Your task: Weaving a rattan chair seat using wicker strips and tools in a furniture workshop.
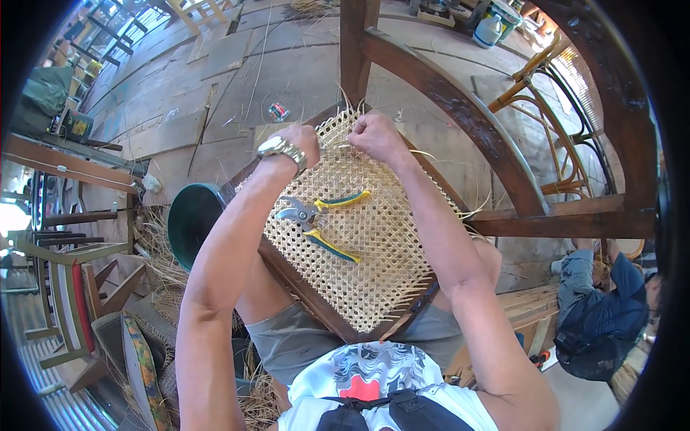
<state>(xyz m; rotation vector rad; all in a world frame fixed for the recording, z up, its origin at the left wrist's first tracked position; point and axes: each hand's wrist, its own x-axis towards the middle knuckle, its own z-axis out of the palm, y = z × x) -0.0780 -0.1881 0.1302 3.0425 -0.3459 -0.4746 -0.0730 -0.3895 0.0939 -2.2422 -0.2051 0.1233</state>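
A: What are the fingers doing?
B: The left hand (302, 144) is curled over the far part of the cane seat (392, 248). The right hand (375, 135) is bunched at the seat's far corner, thumb close to the forefinger.
A: Gripping a strand?
B: I can't tell for either; the curled fingers hide whatever is between them.
A: And at the wrist?
B: A metal-banded watch (286, 149) on the left one, above the seat's far left edge.
A: Where is the seat itself?
B: Across the person's thighs, one corner toward the shirt (384, 370). Its open weave fills a dark wooden frame (307, 296), and loose strands (471, 213) poke out at its right corner.
A: Anything lying on it?
B: Pruning shears (305, 215), handles spread, left of the seat's middle.
A: Farther out?
B: A curved wooden rail (460, 104) right of the seat, a green bucket (192, 228) just left of it, and another person (604, 309) well to its right.
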